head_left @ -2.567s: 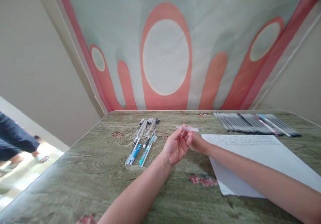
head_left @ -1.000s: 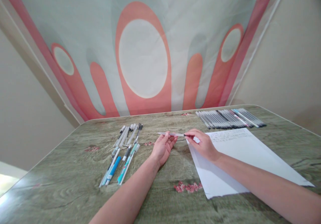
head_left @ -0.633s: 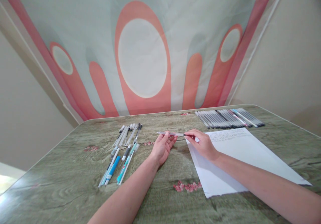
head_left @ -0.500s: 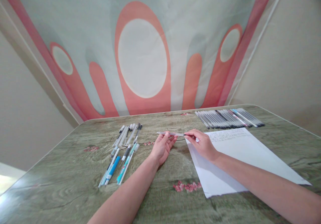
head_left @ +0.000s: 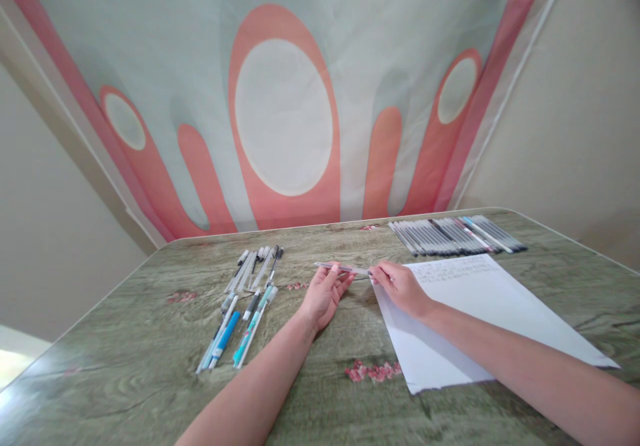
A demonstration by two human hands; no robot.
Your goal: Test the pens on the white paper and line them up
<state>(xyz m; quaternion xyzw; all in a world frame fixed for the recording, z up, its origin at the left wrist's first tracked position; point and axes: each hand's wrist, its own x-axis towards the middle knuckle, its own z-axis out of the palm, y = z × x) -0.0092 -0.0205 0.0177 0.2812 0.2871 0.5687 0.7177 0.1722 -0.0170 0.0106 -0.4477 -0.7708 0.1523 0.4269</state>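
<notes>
1. The pale pen (head_left: 353, 271) is up near the middle of the view, above the bench (head_left: 150, 326), lying almost level with its free tip towards 9 o'clock and slightly raised.
2. The left hand (head_left: 325, 296) pinches it between thumb and fingers, palm turned up, the other fingers loosely curled.
3. The right hand (head_left: 400, 286) has its fingertips drawn together on the pen's 3 o'clock end (they cover most of that end).
4. From the pen, at 4 o'clock, a white sheet (head_left: 490, 293) lies partly under the right forearm; the writing along its far edge is too small to read.
5. Between 2 and 3 o'clock, just beyond the sheet, runs a row of pens (head_left: 450, 238), packed side by side.
6. At 9 o'clock sits a cluster of grey and black pens (head_left: 247, 271); at 8 o'clock, nearer the wearer, are a blue pen (head_left: 227, 329) and a teal pen (head_left: 250, 331) among others.
7. At 12 o'clock, behind the bench, hangs a pink-and-grey backdrop (head_left: 360, 99).
</notes>
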